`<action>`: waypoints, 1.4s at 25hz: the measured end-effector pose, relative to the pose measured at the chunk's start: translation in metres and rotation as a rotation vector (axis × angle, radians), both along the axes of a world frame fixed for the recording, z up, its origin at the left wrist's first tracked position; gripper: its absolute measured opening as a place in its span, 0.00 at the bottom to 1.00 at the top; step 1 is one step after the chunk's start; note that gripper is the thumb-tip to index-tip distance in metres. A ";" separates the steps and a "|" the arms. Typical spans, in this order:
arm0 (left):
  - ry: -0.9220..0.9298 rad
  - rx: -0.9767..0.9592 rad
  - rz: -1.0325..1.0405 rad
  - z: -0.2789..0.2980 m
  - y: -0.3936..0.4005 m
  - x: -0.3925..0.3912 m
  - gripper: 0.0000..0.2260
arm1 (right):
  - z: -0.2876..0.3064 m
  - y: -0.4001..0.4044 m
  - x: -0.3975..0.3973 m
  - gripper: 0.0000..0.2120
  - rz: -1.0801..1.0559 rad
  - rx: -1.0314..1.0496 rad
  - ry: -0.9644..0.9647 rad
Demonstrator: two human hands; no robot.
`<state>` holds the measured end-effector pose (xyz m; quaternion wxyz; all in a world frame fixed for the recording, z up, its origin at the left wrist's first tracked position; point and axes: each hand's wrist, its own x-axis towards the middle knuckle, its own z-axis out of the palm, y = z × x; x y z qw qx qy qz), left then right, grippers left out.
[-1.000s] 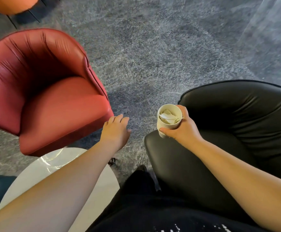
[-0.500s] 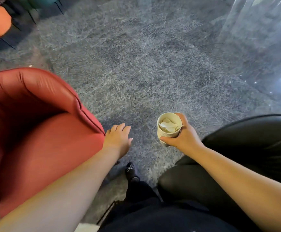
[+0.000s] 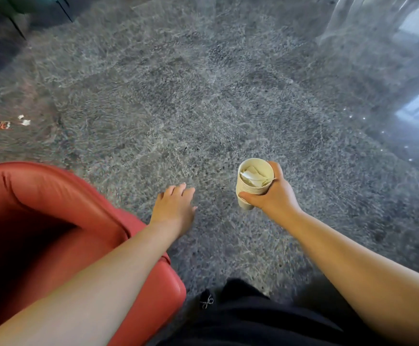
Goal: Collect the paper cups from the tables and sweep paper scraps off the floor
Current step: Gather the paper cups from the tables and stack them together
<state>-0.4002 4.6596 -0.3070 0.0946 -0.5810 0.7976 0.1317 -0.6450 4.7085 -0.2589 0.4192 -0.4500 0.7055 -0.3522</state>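
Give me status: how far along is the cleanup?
Done: several cups look collected, nested as one stack with crumpled paper in the top one. In hand: the right hand grips that stack; the left hand hangs open and holds nothing. Left: scraps lie on the carpet beyond the red chair; no broom in view.

A lounge or waiting area of an office or public building is suggested. The floor is covered wall to wall with grey mottled carpet [image 3: 203, 108], laid in squares as commercial carpet tiles are. A red leather tub armchair [image 3: 53, 233] is seen at the lower left, and thin dark chair legs [image 3: 16, 28] of further seating are visible at the upper left. Along the right a clear glass partition [image 3: 390, 71] is seen, with reflections of windows in it. Small paper scraps [image 3: 25, 122] are scattered on the carpet at the left edge.
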 end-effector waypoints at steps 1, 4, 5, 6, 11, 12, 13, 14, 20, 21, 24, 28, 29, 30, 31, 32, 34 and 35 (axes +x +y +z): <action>0.008 0.006 0.003 -0.001 -0.015 -0.001 0.24 | -0.001 -0.018 0.001 0.33 0.001 0.002 0.007; 0.031 -0.002 0.004 -0.003 -0.074 -0.005 0.24 | -0.005 -0.084 0.001 0.33 0.015 0.025 0.042; 0.038 -0.009 0.004 -0.004 -0.099 -0.007 0.24 | -0.008 -0.109 -0.001 0.33 0.020 0.026 0.044; 0.040 -0.012 0.006 -0.003 -0.126 -0.009 0.24 | -0.010 -0.135 -0.003 0.33 0.028 0.020 0.037; 0.003 0.001 0.074 0.007 -0.265 -0.027 0.24 | -0.003 -0.281 -0.024 0.33 0.098 0.020 0.029; -0.006 0.001 0.080 0.009 -0.289 -0.030 0.23 | 0.002 -0.308 -0.028 0.34 0.114 0.023 0.046; -0.014 0.004 0.084 0.012 -0.311 -0.032 0.23 | 0.006 -0.334 -0.031 0.35 0.128 0.023 0.061; -0.013 0.008 0.091 0.015 -0.335 -0.033 0.23 | 0.010 -0.362 -0.035 0.35 0.141 0.018 0.067; -0.015 0.028 0.147 0.018 -0.471 -0.024 0.22 | 0.016 -0.515 -0.028 0.34 0.181 -0.015 0.086; -0.018 0.021 0.151 0.017 -0.498 -0.022 0.22 | 0.015 -0.542 -0.025 0.34 0.183 -0.027 0.084; -0.018 0.011 0.154 0.013 -0.593 -0.008 0.22 | 0.010 -0.630 -0.010 0.33 0.182 -0.044 0.095; -0.020 0.053 0.150 0.017 -0.711 0.013 0.24 | 0.011 -0.743 0.009 0.35 0.173 -0.026 0.081; -0.029 0.051 0.139 0.019 -0.740 0.018 0.24 | 0.012 -0.773 0.014 0.35 0.167 -0.022 0.079; -0.038 0.042 0.122 0.021 -0.769 0.023 0.24 | 0.014 -0.799 0.017 0.35 0.162 -0.024 0.084; -0.036 0.032 0.119 0.022 -0.796 0.027 0.24 | 0.016 -0.823 0.020 0.35 0.166 -0.031 0.088; -0.034 0.026 0.125 0.023 -0.824 0.030 0.24 | 0.018 -0.849 0.023 0.35 0.171 -0.034 0.091; -0.019 0.026 0.152 0.021 -0.878 0.037 0.24 | 0.017 -0.903 0.027 0.34 0.173 -0.035 0.090; -0.005 0.031 0.163 0.019 -0.904 0.040 0.25 | 0.015 -0.929 0.027 0.33 0.174 -0.033 0.090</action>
